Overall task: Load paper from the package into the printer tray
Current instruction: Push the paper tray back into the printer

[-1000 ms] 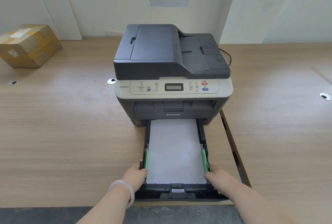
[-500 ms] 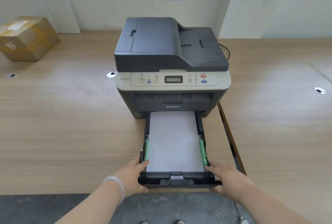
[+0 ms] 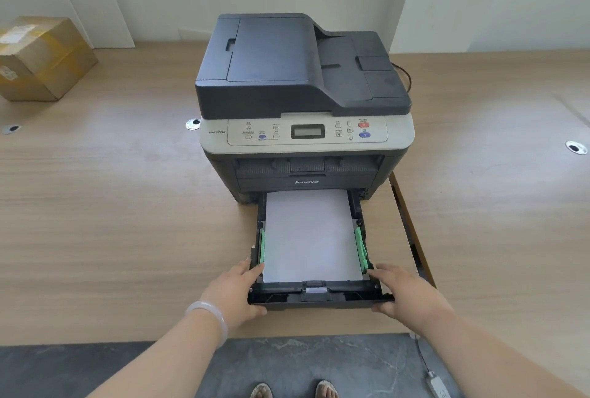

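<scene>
Head view: left hand [image 3: 234, 290] and right hand [image 3: 405, 297] each grip a front corner of the tray [image 3: 314, 297], which holds white paper [image 3: 309, 234] and projects from the printer [image 3: 303, 103] on the table [image 3: 111, 206].

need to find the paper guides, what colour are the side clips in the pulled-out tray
Green: the side paper guides flank the white paper stack in the black tray, clearest in the head view.

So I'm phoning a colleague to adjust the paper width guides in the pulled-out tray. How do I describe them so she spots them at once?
Start at the dark printer on the wooden desk and look down to the black tray pulled out of its front. White paper lies inside. The guides are two narrow strips hugging its long edges, the only bright green parts.
</scene>
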Demonstrator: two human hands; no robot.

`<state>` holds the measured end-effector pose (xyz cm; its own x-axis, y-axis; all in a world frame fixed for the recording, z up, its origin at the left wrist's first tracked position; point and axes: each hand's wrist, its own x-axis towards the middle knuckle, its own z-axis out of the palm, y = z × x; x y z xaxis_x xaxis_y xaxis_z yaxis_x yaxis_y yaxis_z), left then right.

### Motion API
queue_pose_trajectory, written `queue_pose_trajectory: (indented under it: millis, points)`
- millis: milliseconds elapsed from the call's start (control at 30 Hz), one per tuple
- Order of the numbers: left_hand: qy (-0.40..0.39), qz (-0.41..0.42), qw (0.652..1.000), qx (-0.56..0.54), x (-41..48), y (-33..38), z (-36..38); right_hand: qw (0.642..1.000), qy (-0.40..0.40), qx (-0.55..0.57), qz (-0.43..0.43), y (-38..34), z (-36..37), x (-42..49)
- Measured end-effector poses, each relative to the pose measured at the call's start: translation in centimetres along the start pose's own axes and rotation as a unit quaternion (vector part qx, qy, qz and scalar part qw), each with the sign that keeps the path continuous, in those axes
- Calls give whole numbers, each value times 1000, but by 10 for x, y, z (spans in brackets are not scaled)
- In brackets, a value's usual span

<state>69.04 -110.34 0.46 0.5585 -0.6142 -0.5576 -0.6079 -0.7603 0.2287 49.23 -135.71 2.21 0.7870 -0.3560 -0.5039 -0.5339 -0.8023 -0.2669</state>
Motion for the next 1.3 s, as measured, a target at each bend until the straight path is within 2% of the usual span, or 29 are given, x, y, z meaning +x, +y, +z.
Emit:
queue_pose_trajectory:
  millis: [233,567,733,900,1133,1300]
  points:
    - [112,-36,991,55,7,-3,-6,995,83,36,40,1,-3,13]
    - [157,-40,983,-89,28,-19,-17,983,131,112,65,6,-10,35]
    - [202,-86,964,-149,39,-18,-19,976,148,134,81,9,-13,47]
    - [241,-137,928,-249,58,-18,-21,952,184,215,117,13,-15,68]
    - [243,-137,917,-286,83,-12,-30,900,226,340,156,19,-12,97]
    - [254,-143,902,-319,100,-19,-35,888,230,371,148,24,-14,115]
